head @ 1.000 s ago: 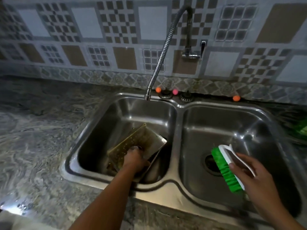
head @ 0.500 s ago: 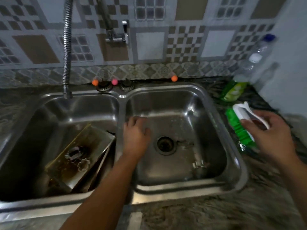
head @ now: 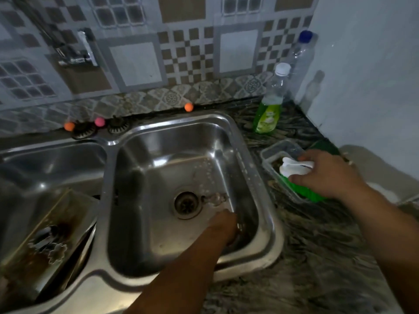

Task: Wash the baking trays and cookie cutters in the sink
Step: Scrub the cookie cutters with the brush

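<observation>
Your left hand (head: 223, 225) reaches down into the right basin (head: 163, 234), at about 4 o'clock from the drain (head: 187, 203). Its fingers point away from you and are blurred, so whether they grasp anything cannot be told. Something small and metallic glints just beyond them, near the drain; it may be a cutter, but the blur hides its shape.

Your right hand (head: 326, 175) is out at 3 o'clock, over the counter (head: 317, 257), gripping one brush (head: 301, 177) with a white handle and green bristles. The brush sits in or just over a clear tub (head: 269, 155) beside the sink; contact with the tub is not clear.

The task's things lie at 8 o'clock, in the left basin (head: 52, 159): trays (head: 54, 225) leaning tilted against each other, at least two, with stained brown surfaces. On the top tray rest two cutters (head: 54, 250), the lower one flower-shaped.

Two bottles stand at 1 o'clock against the wall: one with green soap (head: 268, 114) and a white cap, and a clear one (head: 302, 55) with a blue cap behind it. Three small balls sit along the sink's back edge: two orange (head: 188, 107) and one pink (head: 99, 121). Two round strainers (head: 118, 127) lie between them. The tap (head: 77, 53) is a blur at 11 o'clock.
</observation>
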